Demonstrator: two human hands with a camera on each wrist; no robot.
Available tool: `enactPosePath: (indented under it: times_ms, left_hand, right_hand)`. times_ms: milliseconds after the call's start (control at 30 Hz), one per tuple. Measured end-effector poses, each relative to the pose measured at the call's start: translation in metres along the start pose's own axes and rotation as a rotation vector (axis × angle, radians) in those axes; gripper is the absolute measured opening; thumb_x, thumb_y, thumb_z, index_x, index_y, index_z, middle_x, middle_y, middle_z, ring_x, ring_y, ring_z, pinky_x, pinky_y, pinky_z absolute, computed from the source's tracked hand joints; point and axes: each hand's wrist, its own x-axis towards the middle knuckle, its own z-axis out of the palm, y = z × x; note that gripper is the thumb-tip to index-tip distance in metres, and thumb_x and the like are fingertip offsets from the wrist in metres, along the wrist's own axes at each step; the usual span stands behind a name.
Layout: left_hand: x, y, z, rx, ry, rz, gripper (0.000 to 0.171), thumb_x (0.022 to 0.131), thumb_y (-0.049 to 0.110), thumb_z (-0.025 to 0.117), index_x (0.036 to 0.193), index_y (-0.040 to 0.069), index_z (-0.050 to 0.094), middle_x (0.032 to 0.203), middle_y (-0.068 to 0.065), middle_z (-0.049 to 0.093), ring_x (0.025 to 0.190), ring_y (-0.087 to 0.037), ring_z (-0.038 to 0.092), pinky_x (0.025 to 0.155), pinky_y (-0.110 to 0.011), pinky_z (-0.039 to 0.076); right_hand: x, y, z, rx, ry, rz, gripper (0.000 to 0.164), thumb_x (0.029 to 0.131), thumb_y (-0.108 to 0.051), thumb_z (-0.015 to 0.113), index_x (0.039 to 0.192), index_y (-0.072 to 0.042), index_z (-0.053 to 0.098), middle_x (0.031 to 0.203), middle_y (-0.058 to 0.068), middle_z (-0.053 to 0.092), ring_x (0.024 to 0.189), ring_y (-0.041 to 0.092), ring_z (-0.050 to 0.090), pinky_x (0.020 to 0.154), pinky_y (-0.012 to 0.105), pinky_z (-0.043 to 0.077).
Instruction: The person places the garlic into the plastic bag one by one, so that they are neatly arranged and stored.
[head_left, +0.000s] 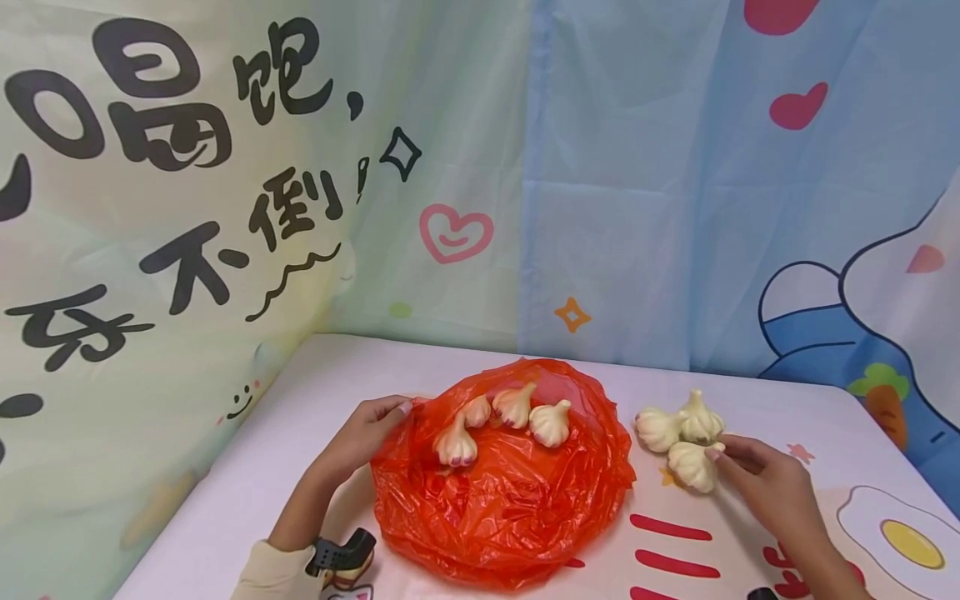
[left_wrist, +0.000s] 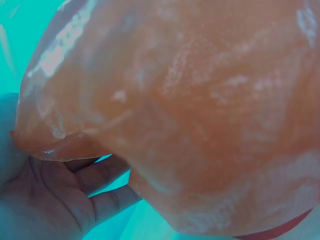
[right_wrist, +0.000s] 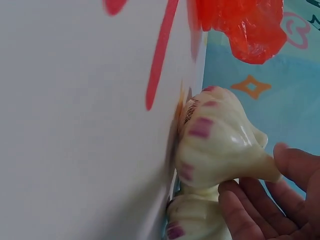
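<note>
A red plastic bag (head_left: 517,508) lies spread on the table, its mouth turned open, with several garlic bulbs (head_left: 550,423) showing inside. At the bag's left rim, my left hand (head_left: 371,432) pinches the thin plastic; in the left wrist view the bag (left_wrist: 200,115) covers its fingertips. To the right of the bag, my right hand (head_left: 776,479) holds a garlic bulb (head_left: 692,467) by its stem, thumb on one side and fingers on the other. The right wrist view shows this bulb (right_wrist: 220,140) at the tabletop. Two other garlic bulbs (head_left: 699,417) sit just behind it.
The white table (head_left: 360,358) has printed red stripes and a fried egg picture (head_left: 892,533) at the right. Printed cloth hangs behind (head_left: 615,250) and along the left side. A black wrist strap device (head_left: 341,554) sits on the left wrist.
</note>
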Motion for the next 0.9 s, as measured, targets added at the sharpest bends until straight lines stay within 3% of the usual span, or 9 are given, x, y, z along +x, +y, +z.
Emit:
enactPosePath:
  times_ms: [500, 900]
  left_hand:
    - [0.000, 0.001, -0.001, -0.002, 0.004, 0.009, 0.039, 0.103, 0.033, 0.048, 0.126, 0.005, 0.064, 0.111, -0.013, 0.067, 0.088, -0.026, 0.065, 0.076, -0.036, 0.057]
    - [-0.001, 0.000, 0.000, -0.035, -0.005, 0.014, 0.039, 0.104, 0.029, 0.048, 0.129, 0.003, 0.061, 0.114, -0.015, 0.066, 0.086, -0.027, 0.066, 0.075, -0.038, 0.058]
  right_hand:
    - [0.002, -0.007, 0.008, 0.042, -0.020, -0.038, 0.049, 0.096, -0.034, 0.062, 0.130, 0.001, 0.059, 0.125, 0.028, 0.059, 0.116, 0.045, 0.054, 0.081, 0.041, 0.050]
    - [-0.003, -0.014, 0.007, 0.109, -0.067, -0.028, 0.057, 0.098, -0.040, 0.057, 0.136, 0.002, 0.052, 0.134, 0.030, 0.050, 0.124, 0.049, 0.045, 0.082, 0.041, 0.049]
